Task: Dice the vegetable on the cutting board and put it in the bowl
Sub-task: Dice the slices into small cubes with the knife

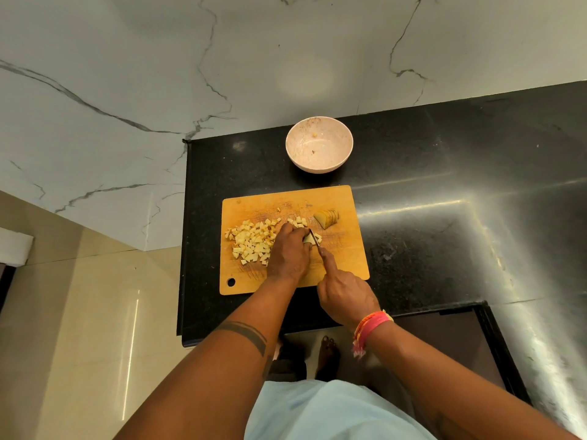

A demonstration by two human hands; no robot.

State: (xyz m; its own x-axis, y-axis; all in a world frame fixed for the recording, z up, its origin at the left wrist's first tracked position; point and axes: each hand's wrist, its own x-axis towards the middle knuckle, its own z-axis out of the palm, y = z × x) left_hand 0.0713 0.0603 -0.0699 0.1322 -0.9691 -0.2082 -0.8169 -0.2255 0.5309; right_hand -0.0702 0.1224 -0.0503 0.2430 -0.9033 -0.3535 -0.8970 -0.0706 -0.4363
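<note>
On the board (343, 262), the left hand (289, 255) pins a potato piece (308, 239) under curled fingers while the right hand (344, 293) grips the knife (314, 238). Dice (252, 241) lie left; a sliced chunk (327, 218) sits far right. The bowl (319, 144) beyond holds only scraps.

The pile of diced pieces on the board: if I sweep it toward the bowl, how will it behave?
The diced pieces are small, loose cubes, so they will probably scatter rather than slide as one mass. Flat faces suggest they tumble little. The cutting board is flat with no visible rim, so some may spill onto the counter.
</note>
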